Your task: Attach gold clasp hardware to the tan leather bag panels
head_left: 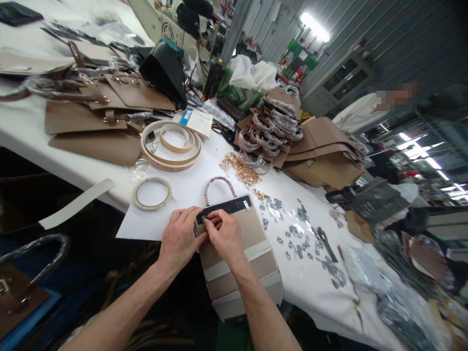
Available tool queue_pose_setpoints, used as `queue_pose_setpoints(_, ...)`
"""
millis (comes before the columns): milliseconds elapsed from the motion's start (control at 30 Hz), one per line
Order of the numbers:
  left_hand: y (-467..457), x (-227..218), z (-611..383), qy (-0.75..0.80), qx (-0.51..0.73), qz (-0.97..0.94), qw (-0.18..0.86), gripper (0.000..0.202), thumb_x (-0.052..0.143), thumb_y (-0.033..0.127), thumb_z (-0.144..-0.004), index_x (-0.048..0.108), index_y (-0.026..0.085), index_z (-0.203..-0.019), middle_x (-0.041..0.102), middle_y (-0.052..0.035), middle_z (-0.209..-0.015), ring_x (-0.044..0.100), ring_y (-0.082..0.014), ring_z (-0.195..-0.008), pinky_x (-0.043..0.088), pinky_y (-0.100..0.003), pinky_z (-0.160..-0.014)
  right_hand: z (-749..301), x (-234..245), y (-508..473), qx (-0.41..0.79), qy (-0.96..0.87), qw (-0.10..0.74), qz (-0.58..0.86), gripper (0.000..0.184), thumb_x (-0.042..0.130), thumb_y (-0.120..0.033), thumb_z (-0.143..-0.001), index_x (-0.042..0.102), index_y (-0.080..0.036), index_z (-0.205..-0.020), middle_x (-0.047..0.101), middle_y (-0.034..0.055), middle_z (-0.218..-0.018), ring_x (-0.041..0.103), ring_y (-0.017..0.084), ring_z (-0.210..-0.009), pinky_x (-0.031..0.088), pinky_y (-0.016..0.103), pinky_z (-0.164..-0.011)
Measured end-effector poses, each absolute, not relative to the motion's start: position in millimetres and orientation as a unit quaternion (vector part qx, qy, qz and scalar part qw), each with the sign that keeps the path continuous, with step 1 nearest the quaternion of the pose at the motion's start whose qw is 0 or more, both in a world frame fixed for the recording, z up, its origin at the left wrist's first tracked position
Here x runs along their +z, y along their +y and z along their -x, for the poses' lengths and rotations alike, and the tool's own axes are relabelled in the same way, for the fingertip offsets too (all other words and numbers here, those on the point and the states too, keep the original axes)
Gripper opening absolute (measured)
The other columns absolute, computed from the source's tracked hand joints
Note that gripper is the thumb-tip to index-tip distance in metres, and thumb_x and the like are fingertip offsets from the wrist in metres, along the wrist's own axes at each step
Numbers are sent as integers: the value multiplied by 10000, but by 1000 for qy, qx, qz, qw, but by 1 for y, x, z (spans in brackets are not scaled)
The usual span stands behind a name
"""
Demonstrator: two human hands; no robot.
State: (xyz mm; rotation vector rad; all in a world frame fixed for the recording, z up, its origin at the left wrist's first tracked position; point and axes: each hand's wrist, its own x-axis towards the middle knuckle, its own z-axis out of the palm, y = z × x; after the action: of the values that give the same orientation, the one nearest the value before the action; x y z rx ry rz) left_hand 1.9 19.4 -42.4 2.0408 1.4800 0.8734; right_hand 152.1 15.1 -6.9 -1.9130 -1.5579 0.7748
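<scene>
A beige bag panel (252, 231) with a black strip (234, 205) along its top lies at the table's front edge, its lower part overhanging. A wrapped handle (219, 179) loops out beyond the strip. My left hand (179, 239) grips the panel's left edge by the strip, fingers on top. My right hand (224, 234) is closed in a pinch on the strip, close to the left fingertips. Whatever it pinches is hidden by the fingers. Small square metal pieces (292, 231) and gold-coloured fittings (239, 168) are scattered on the white table nearby.
A tape roll (152, 193) and a coiled strip (171, 146) lie left of the panel. Brown bag pieces (98, 146) are piled at left, more panels with wrapped handles (270, 129) behind. Dark pliers (327, 243) lie at right. A person (361, 112) is in the background.
</scene>
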Motion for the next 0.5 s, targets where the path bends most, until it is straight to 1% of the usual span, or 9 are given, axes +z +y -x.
queue_pose_setpoints(67,19,-41,-1,536,318,-746,234,510,766,218,-830,613,181,-1314,699,-113,-1311,576,-328,-1193,526,-491,-1048,-149,-7,16,285,-566,276,722,93,716,-292,-859,677,-235,-921,736,1,-785,668,172,-680,500,287,-667)
queue_pose_setpoints(133,19,-41,-1,527,321,-753,230,506,742,215,-845,600,184,-1329,687,-125,-1323,567,-335,-1204,528,-513,-1047,-147,-7,15,273,-567,278,725,69,707,-289,-865,658,-240,-869,725,3,-785,667,176,-707,496,290,-682)
queue_pose_setpoints(200,20,-42,0,509,327,-766,217,525,725,211,-856,576,186,-1358,650,-140,-1379,540,-349,-1247,509,-542,-1074,-146,-8,14,258,-576,288,720,67,695,-282,-873,655,-241,-836,722,7,-796,665,178,-739,495,290,-701)
queue_pose_setpoints(267,24,-43,0,480,327,-788,205,566,711,191,-862,542,194,-1402,599,-142,-1450,501,-358,-1299,478,-557,-1115,-149,-11,10,264,-583,319,699,59,690,-288,-879,666,-239,-856,719,10,-815,655,169,-734,494,281,-695)
queue_pose_setpoints(333,31,-44,-1,448,323,-809,200,603,704,168,-861,518,215,-1433,575,-130,-1475,490,-356,-1310,475,-553,-1121,-157,-17,5,303,-575,374,662,107,683,-333,-897,672,-229,-875,705,11,-805,636,153,-692,489,265,-656)
queue_pose_setpoints(367,34,-44,-3,436,319,-818,198,612,708,165,-856,519,226,-1435,581,-125,-1462,498,-355,-1297,489,-549,-1107,-162,-21,2,335,-558,409,640,163,669,-382,-916,664,-224,-878,684,4,-756,610,141,-631,476,254,-607)
queue_pose_setpoints(433,42,-43,-7,421,311,-832,185,612,742,183,-833,546,223,-1411,600,-130,-1419,514,-362,-1259,515,-551,-1071,-173,-31,-3,394,-490,495,600,313,619,-524,-944,617,-220,-869,592,-33,-615,507,113,-477,395,231,-470)
queue_pose_setpoints(500,49,-39,-15,413,302,-844,161,612,788,207,-796,583,193,-1372,601,-149,-1398,512,-380,-1245,523,-559,-1058,-181,-39,-5,408,-405,585,573,434,554,-650,-947,556,-227,-852,492,-69,-543,408,93,-386,284,215,-384)
